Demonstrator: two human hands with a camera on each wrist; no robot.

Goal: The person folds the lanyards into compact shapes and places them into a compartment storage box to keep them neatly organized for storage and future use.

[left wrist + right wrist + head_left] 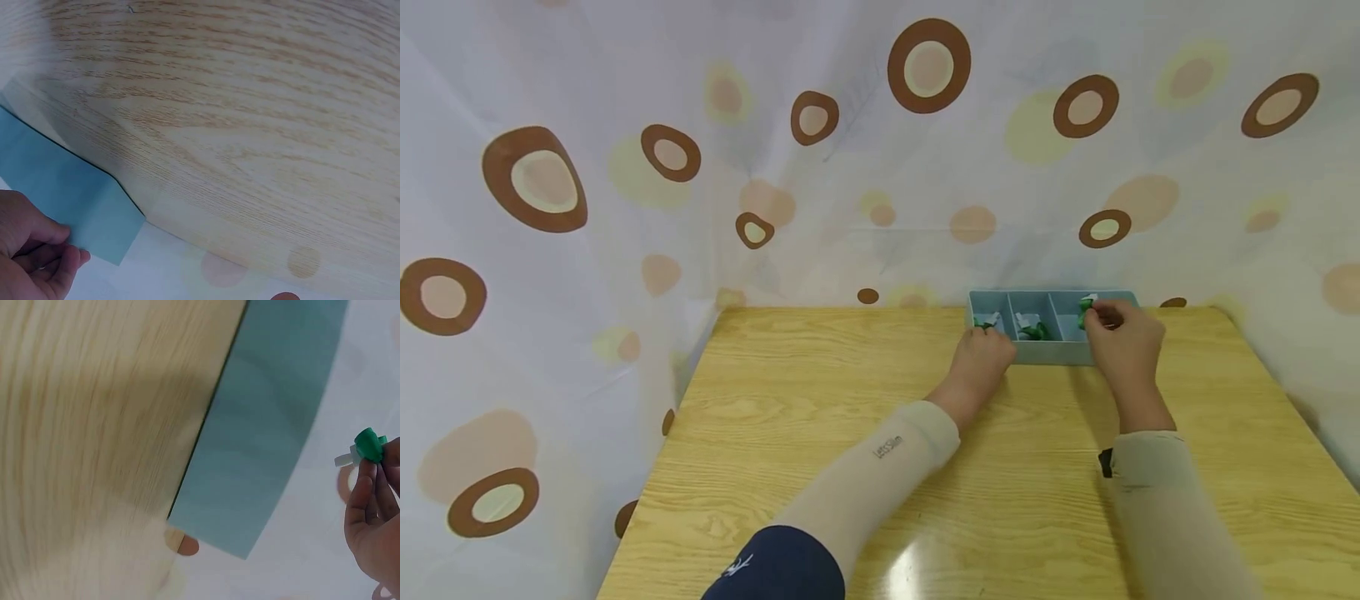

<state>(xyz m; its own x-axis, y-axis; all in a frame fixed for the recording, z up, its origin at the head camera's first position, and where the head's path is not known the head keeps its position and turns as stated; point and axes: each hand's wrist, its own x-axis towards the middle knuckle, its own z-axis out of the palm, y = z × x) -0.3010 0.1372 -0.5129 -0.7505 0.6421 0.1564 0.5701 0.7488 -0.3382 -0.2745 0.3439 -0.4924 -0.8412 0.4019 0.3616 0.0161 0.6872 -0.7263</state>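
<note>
A light-blue divided box (1052,353) stands at the far edge of the table. My left hand (976,363) is at its front left corner, fingers curled at the rim; the left wrist view shows the thumb against the box's outer wall (75,194). Above the right compartment, my right hand (1123,346) pinches a small green-and-white plastic piece (369,446) between thumb and fingertips. It has a rounded green part and a pale stem. Similar green-and-white pieces (1034,330) lie in the middle compartment, and another (988,322) shows in the left one, partly hidden by the left hand.
The wood-grain table (820,367) extends in front of the box and to both sides. Right behind the box hangs a pale curtain (850,250) with brown ring patterns.
</note>
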